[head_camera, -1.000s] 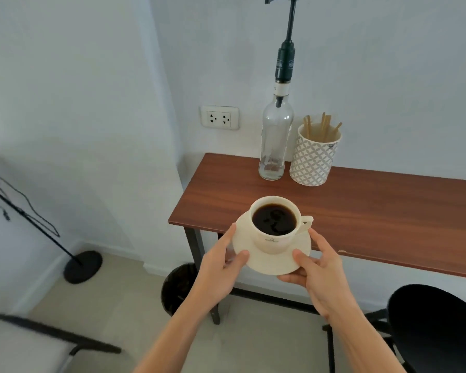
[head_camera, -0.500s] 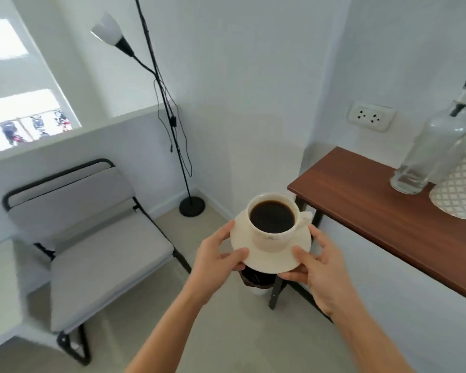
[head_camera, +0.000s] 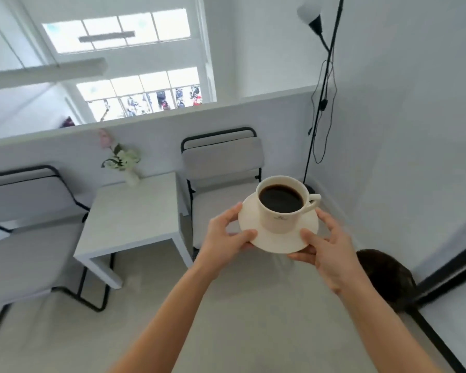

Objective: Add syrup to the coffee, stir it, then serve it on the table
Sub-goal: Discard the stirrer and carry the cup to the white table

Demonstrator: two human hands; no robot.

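A cream cup of black coffee (head_camera: 280,208) stands upright on a cream saucer (head_camera: 277,239), handle pointing right. My left hand (head_camera: 226,235) grips the saucer's left rim and my right hand (head_camera: 326,246) grips its right rim, holding it in the air over the floor. A small white square table (head_camera: 135,211) stands to the left of the cup, lower in the room. The syrup bottle and the wooden counter are out of view.
A white vase with flowers (head_camera: 124,162) sits at the table's far edge. Grey chairs stand behind the table (head_camera: 221,162) and at its left (head_camera: 24,216). A black floor lamp (head_camera: 320,90) rises at the right wall. A dark round stool (head_camera: 382,275) is at lower right.
My view has swung left, away from the wooden counter with the bottle, toward the white table and chairs. Both hands have kept hold of the saucer with the cup on it.
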